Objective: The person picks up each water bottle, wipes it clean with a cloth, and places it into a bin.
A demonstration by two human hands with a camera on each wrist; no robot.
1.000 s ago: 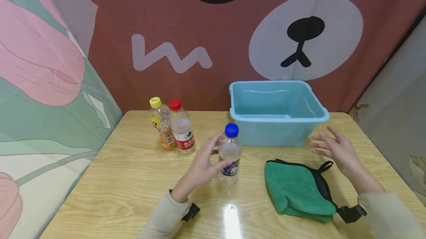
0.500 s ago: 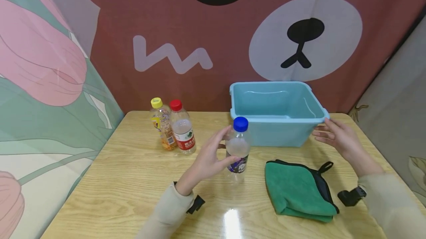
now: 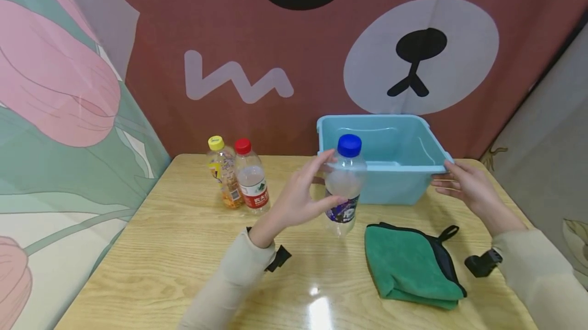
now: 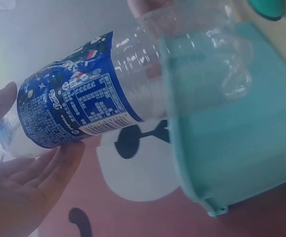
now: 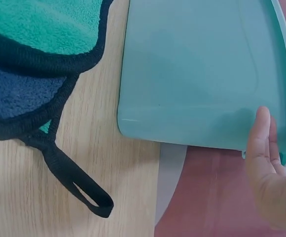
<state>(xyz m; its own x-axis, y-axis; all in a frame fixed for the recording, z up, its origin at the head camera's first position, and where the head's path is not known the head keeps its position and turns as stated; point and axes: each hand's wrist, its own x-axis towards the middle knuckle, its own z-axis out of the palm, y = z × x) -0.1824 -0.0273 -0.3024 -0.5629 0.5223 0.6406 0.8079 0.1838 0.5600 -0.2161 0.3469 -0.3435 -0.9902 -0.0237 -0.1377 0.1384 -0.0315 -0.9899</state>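
My left hand (image 3: 300, 192) grips a clear plastic bottle (image 3: 345, 184) with a blue cap, thumb on the near side and fingers around the far side. Upright in the head view, the bottle overlaps the front left of a light blue plastic tub (image 3: 390, 187). Its blue printed label (image 4: 74, 94) fills much of the left wrist view, where the bottle's bottom (image 4: 232, 74) overlaps the tub wall. At the tub's front right corner, my right hand (image 3: 473, 192) holds the rim, with fingers (image 5: 262, 133) under the lip against the outer wall.
Two more bottles stand at the table's back left, one with a yellow cap (image 3: 225, 177) and one with a red cap (image 3: 251, 179). A folded green cloth (image 3: 409, 263) with a black loop (image 5: 81, 182) lies in front of the tub. A printed curtain (image 3: 220, 23) hangs behind.
My left hand has raised the blue-capped bottle and carried it rightward toward the tub. My right hand has moved in from beside the tub and taken hold of its rim. The cloth stays put.
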